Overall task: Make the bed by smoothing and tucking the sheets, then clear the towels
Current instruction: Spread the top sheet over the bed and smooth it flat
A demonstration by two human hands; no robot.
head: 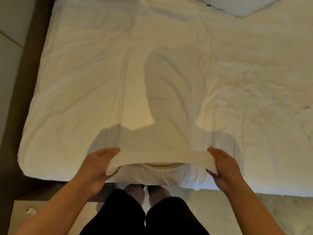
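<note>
My left hand [100,164] and right hand [223,165] each pinch the sheet [159,158] hem at the bed's [25,165] foot, cloth stretched between grips; I should pull evenly, then tuck.

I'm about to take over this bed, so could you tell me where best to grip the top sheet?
Grip the sheet by its folded near edge, from the foot of the bed, one hand at each end, where the left hand and right hand hold it.
</note>
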